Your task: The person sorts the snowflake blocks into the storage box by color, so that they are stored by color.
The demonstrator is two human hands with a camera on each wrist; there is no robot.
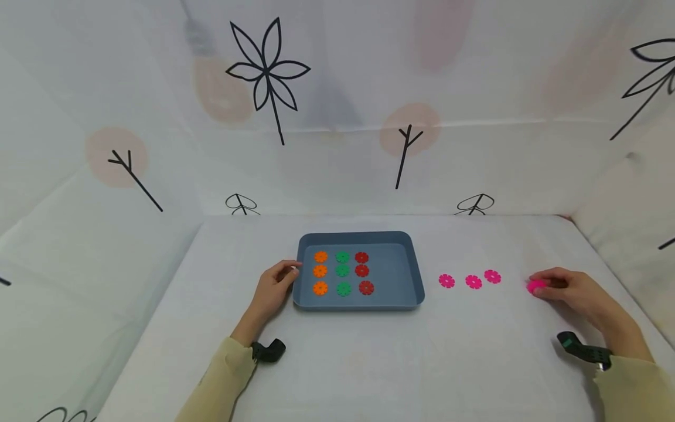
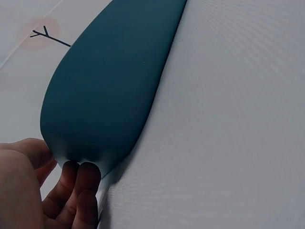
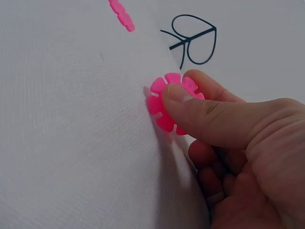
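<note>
My right hand (image 1: 577,291) pinches a pink notched plastic disc, flower-like in outline (image 3: 164,114), between thumb and forefinger, close over the table at the right. In the right wrist view the disc is tilted up on its edge, partly covered by the thumb. My left hand (image 1: 273,288) holds the left end of a blue-grey tray (image 1: 392,293), its bent fingertips against the outer wall in the left wrist view. Inside the tray, orange discs (image 1: 320,271), green discs (image 1: 343,270) and red discs (image 1: 362,271) lie in three columns, three of each colour.
Three more pink discs (image 1: 473,282) lie on the white table (image 1: 358,363) between the tray and my right hand. White cloth (image 1: 337,170) with plant drawings hangs behind and at both sides. A dark strap-on device (image 1: 582,350) sits on each wrist.
</note>
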